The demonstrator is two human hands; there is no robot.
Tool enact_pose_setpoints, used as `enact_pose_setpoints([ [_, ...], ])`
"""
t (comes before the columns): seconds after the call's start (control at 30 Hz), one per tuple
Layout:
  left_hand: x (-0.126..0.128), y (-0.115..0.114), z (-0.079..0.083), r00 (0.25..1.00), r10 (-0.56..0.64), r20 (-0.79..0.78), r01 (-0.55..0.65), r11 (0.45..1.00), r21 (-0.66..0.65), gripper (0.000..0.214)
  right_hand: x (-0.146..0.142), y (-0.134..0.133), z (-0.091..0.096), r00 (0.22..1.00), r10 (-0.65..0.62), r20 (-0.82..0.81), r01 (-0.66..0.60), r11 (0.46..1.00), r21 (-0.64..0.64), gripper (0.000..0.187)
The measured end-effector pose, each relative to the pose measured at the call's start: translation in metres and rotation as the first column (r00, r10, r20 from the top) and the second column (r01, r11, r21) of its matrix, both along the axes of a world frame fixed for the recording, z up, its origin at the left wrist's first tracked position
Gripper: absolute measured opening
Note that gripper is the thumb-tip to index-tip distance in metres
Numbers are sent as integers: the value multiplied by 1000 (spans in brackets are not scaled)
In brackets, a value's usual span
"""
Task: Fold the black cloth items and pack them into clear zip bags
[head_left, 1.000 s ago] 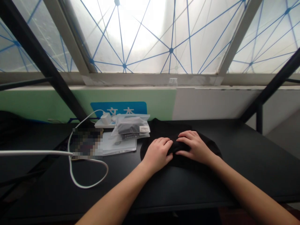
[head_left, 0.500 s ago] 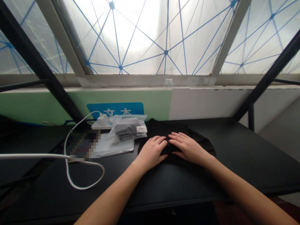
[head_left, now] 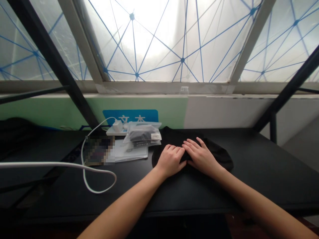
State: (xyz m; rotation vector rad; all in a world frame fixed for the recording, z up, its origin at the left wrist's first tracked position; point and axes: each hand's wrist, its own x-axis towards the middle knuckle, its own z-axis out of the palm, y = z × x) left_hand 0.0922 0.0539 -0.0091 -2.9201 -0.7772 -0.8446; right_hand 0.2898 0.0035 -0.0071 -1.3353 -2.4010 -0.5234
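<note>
Indoor desk under a large window (head_left: 159,39) of frosted panes with a thin blue line pattern, angled black metal bars (head_left: 52,63) crossing in front, green-and-white wall panel (head_left: 139,106) below it, blue sign with white characters (head_left: 130,116) low on the panel. Matte black tabletop (head_left: 261,176) runs across the view.

Black fabric bundle (head_left: 219,157) lies flat-ish on the tabletop, right of centre, soft and rounded at the edges; whether it is a garment can't be told. Both hands on it, close together, fingertips nearly touching at the middle. Left hand (head_left: 171,161) sits on the bundle's left part, fingers together and curled slightly over the fabric. Right hand (head_left: 200,157) lies on the right part, fingers a little spread and pointing toward the left hand. Hands narrow, not wide open; can't tell if either pinches a fold or just presses down.

Left of the bundle, just beside it: clear zip bag (head_left: 143,133) holding a dark item with a white label, lying on white papers (head_left: 131,151). Behind it, white plug charger (head_left: 117,126) with white cable (head_left: 99,187) looping forward and off to the left edge. Pixelated blurred patch (head_left: 99,151) hides whatever sits beside the papers. Dark soft object (head_left: 15,132) at far left, too dim to tell.
</note>
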Motion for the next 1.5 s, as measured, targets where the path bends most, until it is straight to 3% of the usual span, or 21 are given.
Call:
enact_pose_setpoints([
  [0.17, -31, -2, 17, 992, -60, 110, 72, 991, -109, 32, 7, 6, -10, 992, 122, -13, -121, 992, 44, 42],
  [0.3, -82, -3, 26, 976, 89, 199, -70, 993, -100, 19, 18, 10, -13, 969, 236, -72, -223, 963, 154, 37],
  [0.43, -144, -2, 12, 940, 319, 123, -315, 948, -55, 19, 17, 13, -4, 928, 337, -160, -298, 927, 227, 44],
  [0.53, -182, 2, -4, 873, 486, 30, -485, 874, -27, 29, 1, 17, 5, 897, 401, -184, -356, 904, 237, 47],
  [0.6, -198, 4, -11, 844, 535, 37, -534, 844, -50, 31, -17, 24, 10, 881, 434, -190, -386, 890, 243, 48],
  [0.7, -201, 2, -13, 860, 478, 178, -447, 875, -186, 25, -48, 40, 15, 862, 462, -207, -410, 877, 251, 48],
  [0.77, -191, -3, -12, 861, 400, 315, -282, 889, -360, 27, -69, 51, 18, 859, 466, -211, -415, 876, 246, 47],
  [0.8, -183, -6, -11, 839, 386, 385, -182, 864, -470, 31, -79, 56, 19, 859, 467, -209, -418, 876, 239, 47],
  [0.83, -174, -10, -10, 793, 401, 458, -71, 808, -585, 35, -89, 60, 19, 860, 467, -207, -421, 877, 230, 47],
  [0.9, -156, -15, -7, 639, 504, 582, 194, 626, -755, 41, -107, 66, 21, 864, 462, -199, -423, 882, 208, 47],
  [1.0, -137, -18, -4, 350, 719, 600, 586, 331, -739, 36, -130, 66, 20, 898, 410, -160, -390, 909, 143, 48],
  [1.03, -134, -18, -4, 296, 775, 558, 665, 252, -703, 34, -135, 64, 18, 912, 385, -140, -371, 921, 116, 49],
  [1.1, -134, -16, -4, 291, 841, 457, 737, 107, -667, 31, -143, 58, 15, 936, 336, -103, -330, 941, 73, 52],
  [1.17, -137, -15, -6, 342, 854, 391, 744, 8, -668, 30, -145, 53, 11, 946, 312, -87, -308, 950, 60, 56],
  [1.2, -140, -15, -7, 364, 845, 392, 739, -6, -673, 29, -144, 51, 9, 945, 314, -93, -310, 949, 58, 57],
  [1.3, -145, -18, -9, 384, 801, 458, 732, 38, -680, 23, -137, 46, 10, 925, 347, -156, -343, 938, 53, 58],
  [1.4, -146, -23, -7, 412, 720, 558, 706, 135, -695, 20, -127, 41, 18, 911, 322, -258, -330, 944, 13, 58],
  [1.47, -143, -27, -4, 446, 656, 609, 662, 216, -718, 23, -120, 37, 27, 915, 261, -306, -297, 952, -74, 56],
  [1.5, -141, -29, -3, 469, 631, 618, 650, 228, -725, 27, -116, 35, 32, 922, 226, -315, -275, 953, -124, 55],
])
